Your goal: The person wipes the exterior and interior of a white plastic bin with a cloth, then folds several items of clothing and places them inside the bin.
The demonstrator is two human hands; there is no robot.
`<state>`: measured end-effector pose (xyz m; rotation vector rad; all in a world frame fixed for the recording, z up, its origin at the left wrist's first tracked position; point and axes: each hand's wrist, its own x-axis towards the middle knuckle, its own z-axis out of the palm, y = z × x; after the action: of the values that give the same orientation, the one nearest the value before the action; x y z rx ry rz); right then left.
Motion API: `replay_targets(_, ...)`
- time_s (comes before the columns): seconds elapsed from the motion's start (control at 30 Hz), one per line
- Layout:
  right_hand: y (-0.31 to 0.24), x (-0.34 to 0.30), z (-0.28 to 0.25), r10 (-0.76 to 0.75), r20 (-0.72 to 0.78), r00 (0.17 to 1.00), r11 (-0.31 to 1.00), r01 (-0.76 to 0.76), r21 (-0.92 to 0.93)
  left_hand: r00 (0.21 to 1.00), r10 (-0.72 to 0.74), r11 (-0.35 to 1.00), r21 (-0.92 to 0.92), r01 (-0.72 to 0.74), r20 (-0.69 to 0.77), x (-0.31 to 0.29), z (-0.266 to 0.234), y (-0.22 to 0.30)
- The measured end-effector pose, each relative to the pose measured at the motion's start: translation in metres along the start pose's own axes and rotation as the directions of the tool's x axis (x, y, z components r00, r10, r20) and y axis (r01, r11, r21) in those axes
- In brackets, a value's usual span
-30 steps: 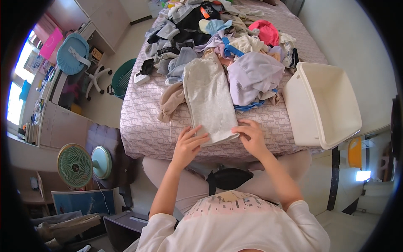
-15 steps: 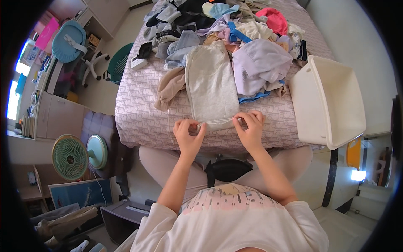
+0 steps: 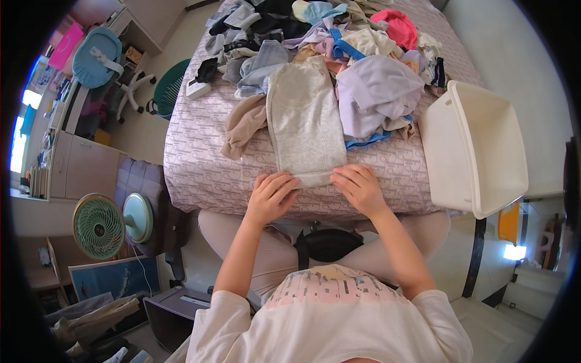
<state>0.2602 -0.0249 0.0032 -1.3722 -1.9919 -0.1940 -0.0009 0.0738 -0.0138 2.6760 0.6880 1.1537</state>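
Light grey sweatpants (image 3: 307, 130) lie folded into a long strip on the bed, with the waistband end toward me. My left hand (image 3: 272, 195) is closed at the near left corner of the waistband, fingers bent over the fabric. At the near right corner, my right hand (image 3: 358, 186) grips the edge in the same way, its thumb mostly hidden. A beige garment (image 3: 243, 126) lies partly under the left side of the sweatpants. Right beside them rests a crumpled lilac garment (image 3: 378, 94) with some blue cloth (image 3: 368, 141) under it.
A big pile of mixed clothes (image 3: 272, 24) covers the far part of the bed (image 3: 203, 136). On the right stands a tilted cream plastic bin (image 3: 451, 151). A white box-like thing (image 3: 197, 90) sits near the left edge. A green fan (image 3: 98, 225) stands at the lower left.
Both hands have gone from pinching a white cord at the waistband to lying over its two corners. The cord no longer shows, and the waistband edge lies flatter.
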Motion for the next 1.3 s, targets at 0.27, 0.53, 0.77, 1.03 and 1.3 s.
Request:
replay_targets(0.27,-0.004,0.020,0.005,0.222,0.031,0.974,0.968,-0.224,0.113,0.971,-0.228,0.971,0.057,0.232,-0.067,0.012,0.002,-0.003)
replay_targets(0.53,-0.010,0.010,0.018,0.316,-0.205,0.926,0.942,-0.332,-0.053,0.716,-0.640,0.764,-0.133,0.631,-0.278,0.053,0.005,0.026)
replay_targets(0.77,-0.002,0.016,-0.002,0.094,-0.006,0.996,0.990,-0.094,-0.105,0.973,-0.141,0.986,0.058,0.155,-0.184,0.011,0.007,-0.009)
replay_targets(1.03,0.001,0.023,0.002,0.205,0.026,0.978,0.978,-0.204,-0.038,0.964,-0.259,0.965,0.021,0.260,-0.054,0.016,0.000,-0.005)
replay_targets(1.3,-0.025,0.019,0.014,0.405,-0.178,0.897,0.908,-0.417,-0.039,0.825,-0.534,0.842,-0.025,0.539,-0.187,0.020,0.006,0.014)
